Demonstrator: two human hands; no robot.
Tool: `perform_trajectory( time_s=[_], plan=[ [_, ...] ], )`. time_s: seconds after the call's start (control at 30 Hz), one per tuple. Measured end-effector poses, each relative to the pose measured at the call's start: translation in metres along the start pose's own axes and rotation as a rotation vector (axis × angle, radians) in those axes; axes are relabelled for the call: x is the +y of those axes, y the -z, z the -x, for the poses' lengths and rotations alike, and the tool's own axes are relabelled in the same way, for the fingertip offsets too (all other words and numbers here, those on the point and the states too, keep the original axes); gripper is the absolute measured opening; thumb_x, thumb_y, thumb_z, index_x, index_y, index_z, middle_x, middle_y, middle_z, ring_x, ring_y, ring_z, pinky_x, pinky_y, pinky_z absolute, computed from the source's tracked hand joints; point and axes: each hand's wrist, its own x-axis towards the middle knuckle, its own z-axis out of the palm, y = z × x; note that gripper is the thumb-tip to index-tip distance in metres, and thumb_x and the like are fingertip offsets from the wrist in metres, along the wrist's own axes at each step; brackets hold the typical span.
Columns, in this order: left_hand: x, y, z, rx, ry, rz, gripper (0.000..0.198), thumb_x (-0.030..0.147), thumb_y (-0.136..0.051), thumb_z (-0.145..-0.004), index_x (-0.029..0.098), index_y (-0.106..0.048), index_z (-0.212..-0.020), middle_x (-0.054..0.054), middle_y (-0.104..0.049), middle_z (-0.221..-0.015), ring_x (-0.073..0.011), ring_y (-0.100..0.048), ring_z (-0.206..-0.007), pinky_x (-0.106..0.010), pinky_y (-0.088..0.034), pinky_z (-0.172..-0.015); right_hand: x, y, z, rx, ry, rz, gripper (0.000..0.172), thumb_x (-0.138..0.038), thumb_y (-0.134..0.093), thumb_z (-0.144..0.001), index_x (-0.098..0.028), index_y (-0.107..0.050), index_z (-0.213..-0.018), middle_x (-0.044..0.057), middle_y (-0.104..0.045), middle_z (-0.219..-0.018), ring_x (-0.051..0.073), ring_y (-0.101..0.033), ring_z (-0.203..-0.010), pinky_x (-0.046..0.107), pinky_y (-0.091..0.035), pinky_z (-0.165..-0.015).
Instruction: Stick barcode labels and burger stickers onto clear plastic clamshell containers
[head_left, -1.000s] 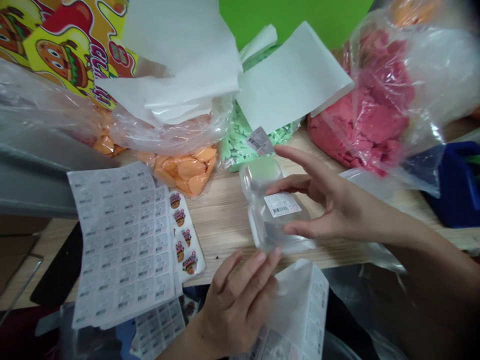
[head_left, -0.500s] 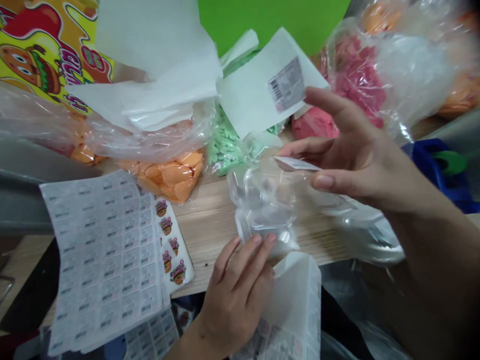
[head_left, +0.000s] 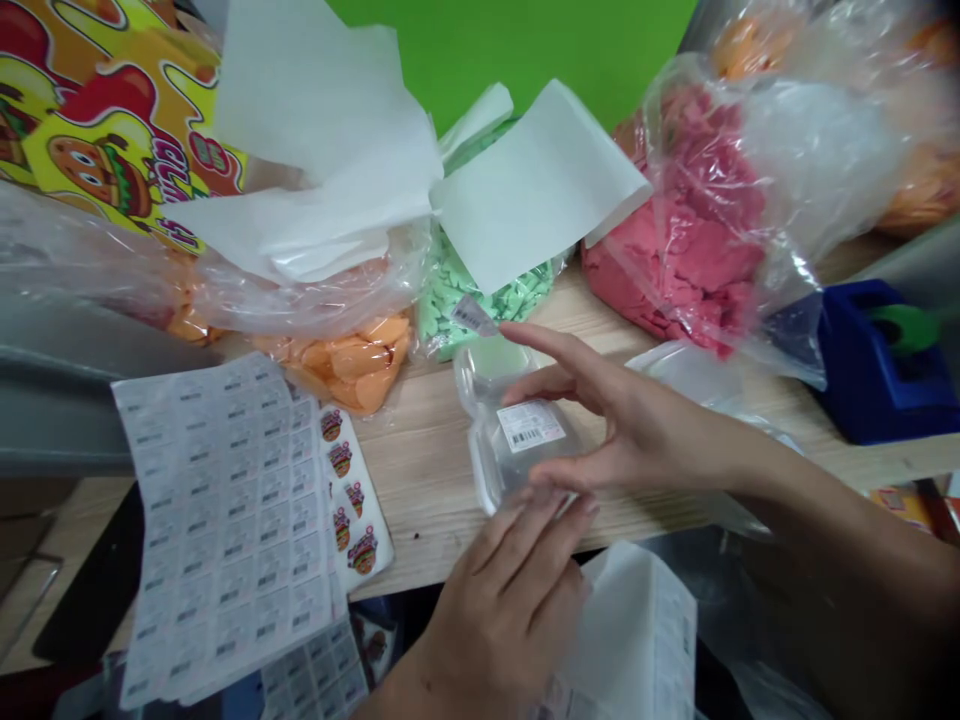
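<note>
A clear plastic clamshell container (head_left: 487, 470) lies open on the wooden table, its smaller part pointing away from me. A white barcode label (head_left: 531, 426) lies on its near part. My right hand (head_left: 600, 405) hovers around that part, thumb and fingers apart, fingertips close to the label. Another small barcode label (head_left: 474, 315) clings to the tip of its index finger. My left hand (head_left: 517, 580) rests with fingers stretched at the container's near edge, beside my right thumb. Under it, a curled label sheet (head_left: 637, 620) hangs at the table edge.
Barcode label sheets (head_left: 225, 520) and a burger sticker sheet (head_left: 356, 500) lie at left. Behind are bags of orange pieces (head_left: 352, 360), green pieces (head_left: 487, 300) and pink pieces (head_left: 690, 250), with white backing paper (head_left: 540, 190) on top. A blue tape dispenser (head_left: 885, 370) stands right.
My right hand has moved left and down over the container. The label it pinched now lies on the container, and its fingers have spread. My left hand has shifted slightly right.
</note>
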Motion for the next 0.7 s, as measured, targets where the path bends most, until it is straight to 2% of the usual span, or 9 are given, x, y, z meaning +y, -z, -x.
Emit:
perform_trajectory(
  time_s=[0.2,0.37,0.43,0.53,0.63,0.7],
  plan=[
    [0.001,0.003,-0.011,-0.087,0.095,0.048,0.011,0.020,-0.055,-0.087,0.018,-0.063,-0.079,-0.006,-0.065,-0.110,-0.0304,-0.047,-0.123,-0.061,-0.025,-0.109,-0.002,-0.003,-0.004,-0.024,-0.027,-0.074,0.091,-0.030,-0.073,-0.074,-0.042,-0.014,-0.143,-0.001,-0.060,-0.111,0.021,-0.059,-0.110,0.028,-0.053,-0.078],
    [-0.001,0.015,-0.025,-0.212,0.148,0.110,0.016,0.017,-0.054,-0.086,0.018,-0.062,-0.073,-0.005,-0.065,-0.106,-0.0284,-0.051,-0.118,-0.063,-0.024,-0.108,-0.003,0.000,-0.004,-0.019,-0.054,-0.061,0.093,-0.037,-0.073,-0.073,-0.041,-0.013,-0.143,0.000,-0.060,-0.109,0.020,-0.059,-0.107,0.032,-0.049,-0.088],
    [-0.002,0.018,-0.028,-0.242,0.166,0.142,0.018,0.017,-0.052,-0.088,0.020,-0.063,-0.075,-0.005,-0.064,-0.109,-0.0287,-0.049,-0.120,-0.062,-0.026,-0.106,-0.004,0.000,-0.004,-0.068,-0.059,-0.038,0.100,-0.041,-0.074,-0.071,-0.041,-0.007,-0.144,0.003,-0.057,-0.116,0.021,-0.059,-0.107,0.032,-0.051,-0.084],
    [-0.004,0.020,-0.031,-0.262,0.176,0.204,0.019,0.017,-0.047,-0.090,0.022,-0.065,-0.087,-0.005,-0.058,-0.126,-0.0280,-0.044,-0.124,-0.060,-0.030,-0.104,-0.009,0.000,-0.006,-0.171,-0.034,0.019,0.110,-0.038,-0.076,-0.068,-0.042,0.002,-0.145,0.007,-0.048,-0.128,0.019,-0.063,-0.097,0.030,-0.054,-0.076],
    [-0.006,0.021,-0.031,-0.300,0.208,0.249,0.019,0.018,-0.050,-0.089,0.023,-0.065,-0.078,-0.003,-0.064,-0.113,-0.0269,-0.044,-0.125,-0.060,-0.024,-0.107,-0.011,0.001,-0.008,-0.185,-0.052,-0.040,0.104,-0.028,-0.072,-0.073,-0.044,0.001,-0.144,0.007,-0.047,-0.127,0.013,-0.065,-0.085,0.029,-0.054,-0.075],
    [-0.007,0.022,-0.030,-0.320,0.203,0.251,0.022,0.019,-0.050,-0.089,0.022,-0.064,-0.072,-0.002,-0.066,-0.106,-0.0274,-0.045,-0.124,-0.063,-0.022,-0.106,-0.009,0.002,-0.009,-0.148,-0.080,-0.128,0.102,-0.026,-0.072,-0.073,-0.043,-0.001,-0.144,0.005,-0.051,-0.121,0.016,-0.063,-0.093,0.032,-0.053,-0.080]
  ],
)
